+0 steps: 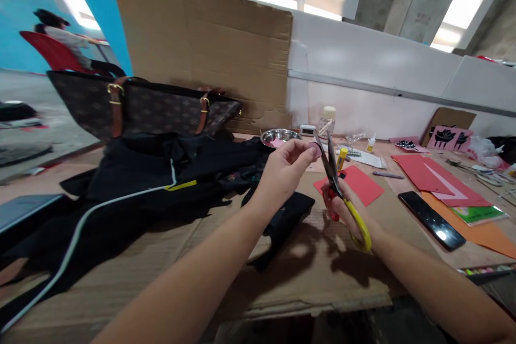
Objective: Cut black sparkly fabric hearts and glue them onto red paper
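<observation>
My right hand (342,204) is closed round the handles of a pair of scissors (331,169) with yellow and red grips. The blades point up and stand a little apart. Close to them, my left hand (288,164) pinches a small pinkish piece with a dark edge (316,149) between thumb and fingertips. The piece is beside the blades; whether they touch it, I cannot tell. Below my hands, a cut black sheet (288,220) lies on the cardboard (298,282). A red paper sheet (360,183) lies behind my right hand.
A metal bowl (278,137), a jar (327,121) and a yellow glue stick (342,158) stand at the back. To the right lie a phone (431,220) and coloured paper (423,172). Black cloth (137,188), a white cable (80,226) and a brown handbag (161,107) fill the left. A person (66,40) sits beyond.
</observation>
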Demonstrator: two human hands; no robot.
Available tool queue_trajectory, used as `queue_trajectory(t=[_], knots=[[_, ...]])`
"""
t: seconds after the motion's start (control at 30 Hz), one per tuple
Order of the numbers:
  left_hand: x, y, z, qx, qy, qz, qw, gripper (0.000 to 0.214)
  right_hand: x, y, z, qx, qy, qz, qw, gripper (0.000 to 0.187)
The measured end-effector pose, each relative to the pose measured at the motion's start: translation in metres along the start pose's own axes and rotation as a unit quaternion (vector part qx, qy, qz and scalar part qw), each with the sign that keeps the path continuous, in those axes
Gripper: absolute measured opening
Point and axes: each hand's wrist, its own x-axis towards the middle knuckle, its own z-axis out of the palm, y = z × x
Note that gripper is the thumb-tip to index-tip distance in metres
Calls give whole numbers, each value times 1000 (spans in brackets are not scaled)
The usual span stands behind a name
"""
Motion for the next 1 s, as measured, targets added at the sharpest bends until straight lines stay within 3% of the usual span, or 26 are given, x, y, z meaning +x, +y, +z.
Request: queue_trajectory(t=[0.3,0.5,1.0], knots=[[-5,4,3,1,8,40,999,19,-1,-10,2,1,-7,1,1000,58],[-8,-3,4,-17,-21,27,999,22,-2,-15,3,-2,4,-2,1000,54],[-13,-4,8,37,-23,12,999,24,-2,-10,4,19,18,12,1000,58]])
